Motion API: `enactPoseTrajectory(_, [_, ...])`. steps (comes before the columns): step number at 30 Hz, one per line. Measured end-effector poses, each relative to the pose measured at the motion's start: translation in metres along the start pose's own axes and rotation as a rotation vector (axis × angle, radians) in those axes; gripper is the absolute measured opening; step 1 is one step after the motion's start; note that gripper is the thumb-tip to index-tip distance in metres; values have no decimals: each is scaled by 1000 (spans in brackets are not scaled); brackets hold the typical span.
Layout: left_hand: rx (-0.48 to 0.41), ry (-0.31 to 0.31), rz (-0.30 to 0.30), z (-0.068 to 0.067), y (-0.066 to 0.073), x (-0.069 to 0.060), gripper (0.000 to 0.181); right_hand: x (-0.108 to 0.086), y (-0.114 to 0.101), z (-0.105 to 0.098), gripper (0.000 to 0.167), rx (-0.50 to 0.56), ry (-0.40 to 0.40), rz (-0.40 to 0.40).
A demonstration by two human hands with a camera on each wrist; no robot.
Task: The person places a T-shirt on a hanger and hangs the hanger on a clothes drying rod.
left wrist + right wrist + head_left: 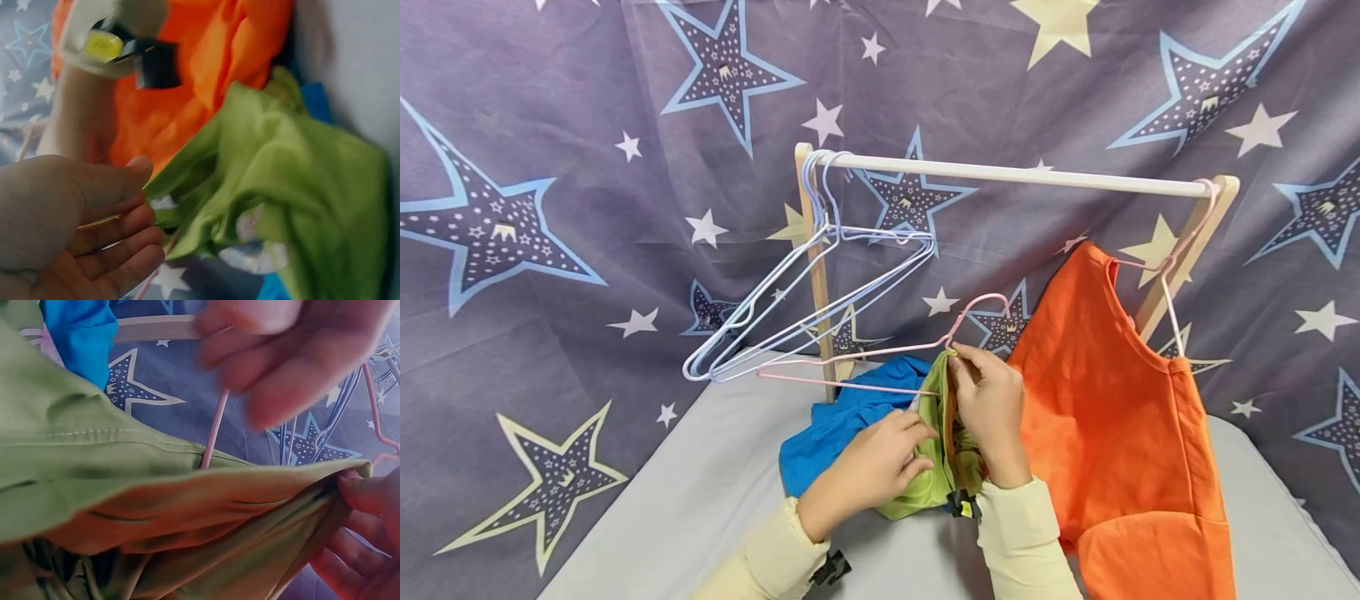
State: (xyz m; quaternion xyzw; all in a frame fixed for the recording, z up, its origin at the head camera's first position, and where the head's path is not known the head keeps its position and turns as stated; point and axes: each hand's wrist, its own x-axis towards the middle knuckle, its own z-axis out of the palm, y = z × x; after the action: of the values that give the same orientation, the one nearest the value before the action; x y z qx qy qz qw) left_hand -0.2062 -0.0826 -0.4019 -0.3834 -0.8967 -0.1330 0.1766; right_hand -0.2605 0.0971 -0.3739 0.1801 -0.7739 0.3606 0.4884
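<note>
A pink hanger (850,357) has one end inside the green garment (934,417); its other end sticks out bare to the left. My right hand (996,404) pinches the garment's edge just below the hook, and the right wrist view shows thumb and fingers (365,531) on that green edge (250,478). Beside the cloth, my left hand (880,462) has loosely bent fingers with nothing gripped. It appears blurred above the hanger's pink bar (215,428) in the right wrist view. In the left wrist view this hand (81,225) lies next to the green cloth (300,169).
Blue and white hangers (775,342) hang at the left of the rack's white rail (1015,173). An orange garment (1105,417) hangs on a pink hanger at the right end. A blue garment (827,433) lies on the grey surface (677,483) behind the green one.
</note>
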Motion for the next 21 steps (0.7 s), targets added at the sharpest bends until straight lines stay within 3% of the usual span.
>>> enactPoseTrajectory(5, [58,-81,92,15,7,2,37,0,0,-2,14,5,-2,7])
enactPoseTrajectory(11, [186,-100,206,30,14,1,38,1,-3,-3,13,19,-3,3])
enactPoseTrajectory(16, [279,-80,254,37,18,0,36,2,-6,-3,13,16,-14,7])
enactPoseTrajectory(21, [332,-70,257,44,19,-2,32,2,-8,-4,13,13,-20,15])
